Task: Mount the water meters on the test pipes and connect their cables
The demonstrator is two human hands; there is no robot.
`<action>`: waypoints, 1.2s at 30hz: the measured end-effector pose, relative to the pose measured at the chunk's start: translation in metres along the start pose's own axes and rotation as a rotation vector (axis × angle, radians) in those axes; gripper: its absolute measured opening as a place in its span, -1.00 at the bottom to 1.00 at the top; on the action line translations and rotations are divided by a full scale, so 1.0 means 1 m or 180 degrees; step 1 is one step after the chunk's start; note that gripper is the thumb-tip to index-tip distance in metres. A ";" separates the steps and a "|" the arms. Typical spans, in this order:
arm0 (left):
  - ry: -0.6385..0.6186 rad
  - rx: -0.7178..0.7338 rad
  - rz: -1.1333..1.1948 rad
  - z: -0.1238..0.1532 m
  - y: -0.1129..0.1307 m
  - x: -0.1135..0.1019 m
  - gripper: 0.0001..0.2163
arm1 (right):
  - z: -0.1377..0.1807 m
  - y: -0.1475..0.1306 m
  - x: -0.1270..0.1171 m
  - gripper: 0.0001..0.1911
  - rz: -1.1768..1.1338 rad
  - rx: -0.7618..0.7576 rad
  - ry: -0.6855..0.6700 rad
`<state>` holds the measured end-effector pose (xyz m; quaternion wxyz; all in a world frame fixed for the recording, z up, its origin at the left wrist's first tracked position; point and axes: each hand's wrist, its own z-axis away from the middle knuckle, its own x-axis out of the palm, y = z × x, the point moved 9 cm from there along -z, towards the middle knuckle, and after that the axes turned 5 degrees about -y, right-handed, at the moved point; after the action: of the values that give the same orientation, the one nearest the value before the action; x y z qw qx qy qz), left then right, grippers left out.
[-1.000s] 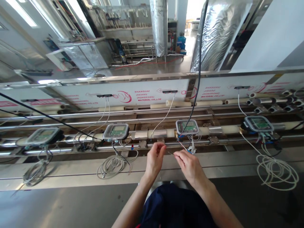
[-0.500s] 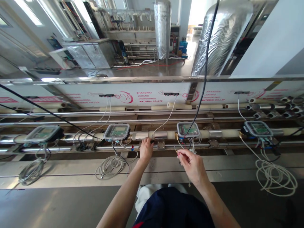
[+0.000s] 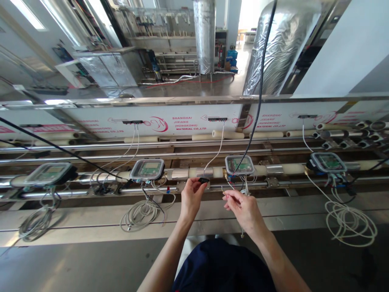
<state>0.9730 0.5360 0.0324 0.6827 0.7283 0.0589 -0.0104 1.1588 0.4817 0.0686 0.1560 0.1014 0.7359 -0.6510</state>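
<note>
My left hand (image 3: 192, 196) pinches a small black connector block (image 3: 203, 180) in front of the pipe. From the block's side a white cable (image 3: 216, 156) runs up to a black terminal strip (image 3: 217, 119) on the white panel. My right hand (image 3: 243, 205) is closed in a pinch on the end of a thin pale wire (image 3: 224, 189), just below a meter box (image 3: 239, 165) with a clear lid and a green circuit board. Cables hang beneath this box, partly behind my right hand. The two hands are apart, at about the same height.
More meter boxes sit along the pipe, one (image 3: 148, 169) to the left and another (image 3: 327, 163) to the right. Coiled grey cable (image 3: 141, 214) lies on the metal ledge (image 3: 182, 228). A black cable (image 3: 261, 73) hangs down across the view.
My left hand has come away from the pipe, moving right and turning, and the black connector block now shows in its fingers. My right hand stays nearly in place with the wire.
</note>
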 end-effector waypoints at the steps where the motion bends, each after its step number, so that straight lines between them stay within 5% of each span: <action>1: -0.0037 -0.0061 0.0151 0.001 -0.001 0.003 -0.72 | 0.000 0.000 0.001 -0.75 -0.0014 -0.0005 -0.0009; 17: -0.0511 -0.0520 0.1489 0.012 -0.002 0.032 -0.67 | 0.000 -0.015 -0.006 -0.83 0.0179 -0.0064 0.0036; 36: -0.0647 -0.0600 0.1518 0.019 0.007 0.043 -0.68 | 0.001 -0.024 -0.005 -0.87 0.0809 -0.0273 0.0167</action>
<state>1.0172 0.5194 0.0339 0.7330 0.6500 -0.1823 0.0831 1.1548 0.4781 0.0929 0.2220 0.2041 0.7482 -0.5910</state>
